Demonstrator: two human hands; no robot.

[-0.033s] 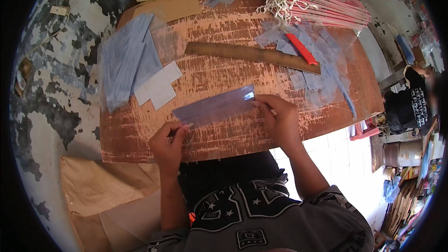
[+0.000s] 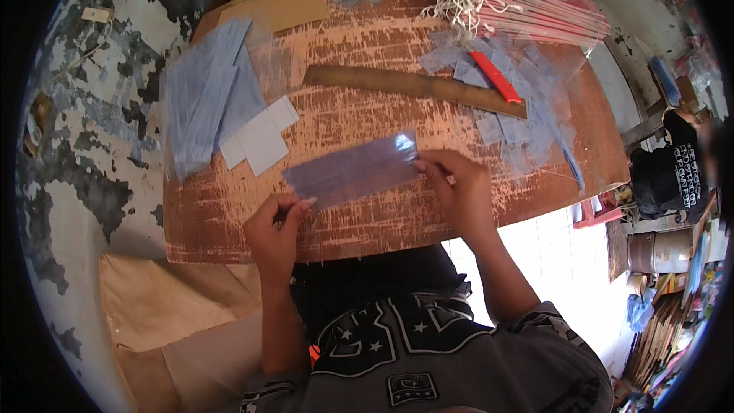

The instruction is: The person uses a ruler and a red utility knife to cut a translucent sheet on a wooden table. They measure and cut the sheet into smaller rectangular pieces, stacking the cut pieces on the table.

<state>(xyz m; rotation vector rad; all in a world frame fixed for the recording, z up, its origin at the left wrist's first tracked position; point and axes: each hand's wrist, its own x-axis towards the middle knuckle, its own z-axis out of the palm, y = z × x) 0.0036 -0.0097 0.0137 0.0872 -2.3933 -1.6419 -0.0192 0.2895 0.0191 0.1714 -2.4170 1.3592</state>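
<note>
Near the bench's (image 2: 367, 222) left edge a stack of finished-looking blue sheets (image 2: 205, 107) is lying; at its front edge the left hand (image 2: 277, 228) and right hand (image 2: 457, 187) are pinching one plastic strip (image 2: 352, 170), perhaps mid-fold; loose pieces (image 2: 520, 107) are waiting rightward.

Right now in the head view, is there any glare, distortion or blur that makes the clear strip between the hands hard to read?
Head view: a small bright glare spot sits on the translucent bluish plastic strip near the right hand; fisheye bends the worn reddish wooden table edges and blackens the corners; the centre is sharp, and the rim at right looks soft.
</note>
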